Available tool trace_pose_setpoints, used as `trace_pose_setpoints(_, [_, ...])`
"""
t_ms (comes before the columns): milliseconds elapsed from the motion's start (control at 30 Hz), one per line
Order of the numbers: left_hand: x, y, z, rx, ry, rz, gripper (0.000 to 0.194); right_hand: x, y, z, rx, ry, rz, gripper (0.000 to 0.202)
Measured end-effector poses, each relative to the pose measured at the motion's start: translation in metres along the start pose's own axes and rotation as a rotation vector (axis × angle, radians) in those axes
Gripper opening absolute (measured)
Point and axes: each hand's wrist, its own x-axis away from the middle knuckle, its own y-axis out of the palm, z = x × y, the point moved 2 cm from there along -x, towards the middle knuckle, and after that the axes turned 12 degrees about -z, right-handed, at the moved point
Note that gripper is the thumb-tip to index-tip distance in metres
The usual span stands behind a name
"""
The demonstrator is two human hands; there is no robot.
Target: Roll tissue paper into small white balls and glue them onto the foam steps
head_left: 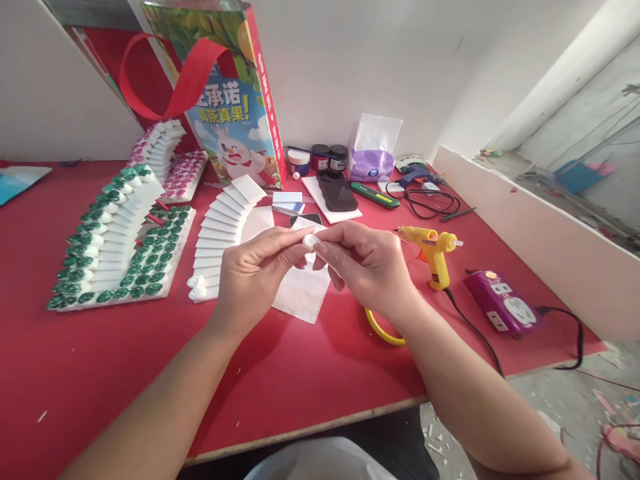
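Observation:
My left hand [253, 270] and my right hand [367, 267] meet above the table, both pinching a small round white piece [311, 241] between thumb and fingertips. It resembles a white rosette, though the fingers cover part of it. A white tissue sheet [303, 300] lies flat beneath the hands. Just left of my left hand stands a stepped fan of white strips [220, 233], with white rosettes [197, 288] at its near end. Farther left is a similar stepped fan piece [120, 233] edged with green and white rosettes.
At right rest a yellow glue gun [431, 253], a yellow ring [384, 330] partly behind my right forearm, and a purple box [503, 303] with a cable. Behind are a phone [337, 191], a green cutter [374, 195], jars [320, 159], tissues [371, 163] and a large bag [235, 100].

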Motion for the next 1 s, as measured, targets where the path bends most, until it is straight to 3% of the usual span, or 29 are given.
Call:
trace_pose_setpoints(100, [-0.001,0.001,0.004,-0.077,0.056,-0.025,0.023,0.001,0.004,0.0,0.004,-0.013,0.04,0.022])
trace_pose_setpoints(233, [0.0,0.005,0.007,-0.203,0.095,0.034,0.021,-0.002,0.005,0.002,-0.115,0.035,0.082,0.028])
trace_pose_setpoints(433, [0.0,0.005,0.005,-0.219,0.065,0.045,0.019,-0.012,-0.003,0.009,-0.807,0.443,-0.206,0.05])
trace_pose_setpoints(500, [0.0,0.003,0.005,-0.24,0.082,0.037,0.019,-0.013,-0.003,0.009,-0.938,0.49,-0.292,0.044])
trace_pose_setpoints(600, [0.0,0.002,0.004,-0.237,0.107,0.013,0.021,-0.012,-0.002,0.008,-1.043,0.483,-0.312,0.029])
trace_pose_setpoints(800, [-0.001,0.003,0.003,-0.179,0.06,0.034,0.02,-0.009,-0.001,0.008,-1.031,0.438,-0.303,0.017])
trace_pose_setpoints(1000, [-0.001,0.004,0.003,-0.089,-0.024,0.072,0.018,-0.011,0.001,0.007,-0.747,0.272,-0.221,0.019])
